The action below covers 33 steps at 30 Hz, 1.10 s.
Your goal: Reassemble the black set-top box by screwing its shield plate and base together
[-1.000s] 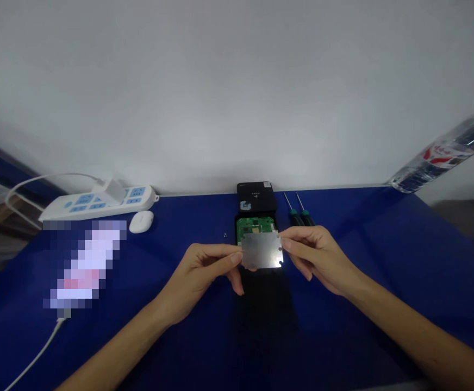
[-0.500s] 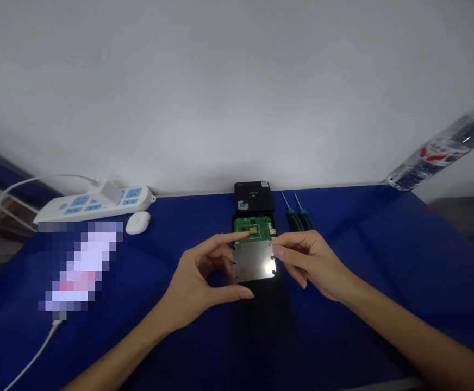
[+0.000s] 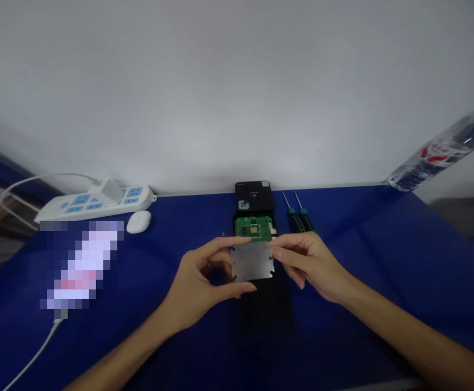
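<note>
A thin silver metal plate (image 3: 253,262) with notched corners is held up between my two hands. My left hand (image 3: 204,282) spans it, forefinger along the top edge and thumb along the bottom edge. At the plate's upper right corner, my right hand (image 3: 306,259) pinches it between thumb and forefinger. Just beyond the plate lies a green circuit board (image 3: 253,225) in a black casing, partly covered by the plate and fingers. A small tan square sits on the board. Behind it rests a black box-shaped lid (image 3: 255,196) with a white label.
Two green-handled screwdrivers (image 3: 296,217) lie right of the board. Small screws (image 3: 223,235) sit to its left. Further left are a white earbud case (image 3: 138,222), a power strip (image 3: 98,201) with a charger, and a blurred phone (image 3: 84,263). A water bottle (image 3: 441,152) stands far right.
My left forefinger has come down from over the board onto the plate's top edge, and the thumb has risen to its bottom edge. The plate has tilted slightly and lost its bright glare.
</note>
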{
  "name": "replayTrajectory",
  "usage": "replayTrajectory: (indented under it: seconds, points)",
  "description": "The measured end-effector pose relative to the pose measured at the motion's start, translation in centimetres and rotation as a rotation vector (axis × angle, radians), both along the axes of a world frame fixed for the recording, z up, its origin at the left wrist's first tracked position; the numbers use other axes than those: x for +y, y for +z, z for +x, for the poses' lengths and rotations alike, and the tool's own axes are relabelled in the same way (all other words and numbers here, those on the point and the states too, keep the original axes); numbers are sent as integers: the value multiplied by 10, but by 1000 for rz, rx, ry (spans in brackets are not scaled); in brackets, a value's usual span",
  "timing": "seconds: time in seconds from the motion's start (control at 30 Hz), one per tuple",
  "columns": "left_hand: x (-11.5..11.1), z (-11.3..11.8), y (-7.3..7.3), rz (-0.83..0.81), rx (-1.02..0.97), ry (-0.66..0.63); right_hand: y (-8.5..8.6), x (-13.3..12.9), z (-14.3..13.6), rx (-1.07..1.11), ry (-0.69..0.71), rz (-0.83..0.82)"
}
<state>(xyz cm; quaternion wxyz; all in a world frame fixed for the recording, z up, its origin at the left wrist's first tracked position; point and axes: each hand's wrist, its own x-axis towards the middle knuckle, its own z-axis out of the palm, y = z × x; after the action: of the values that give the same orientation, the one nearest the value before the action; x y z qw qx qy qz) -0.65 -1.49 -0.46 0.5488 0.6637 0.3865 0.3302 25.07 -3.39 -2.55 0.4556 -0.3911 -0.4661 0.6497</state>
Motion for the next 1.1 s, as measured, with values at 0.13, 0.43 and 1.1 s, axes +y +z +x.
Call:
replayTrajectory:
  seconds: [0.13, 0.43, 1.1]
  points:
    - [0, 1, 1, 7, 14, 0, 0, 0, 0, -14, -1, 14]
    - [2, 1, 1, -27, -11, -3, 1, 0, 0, -73, -7, 31]
    - [2, 2, 2, -26, 3, 29, -1, 0, 0, -71, -10, 46]
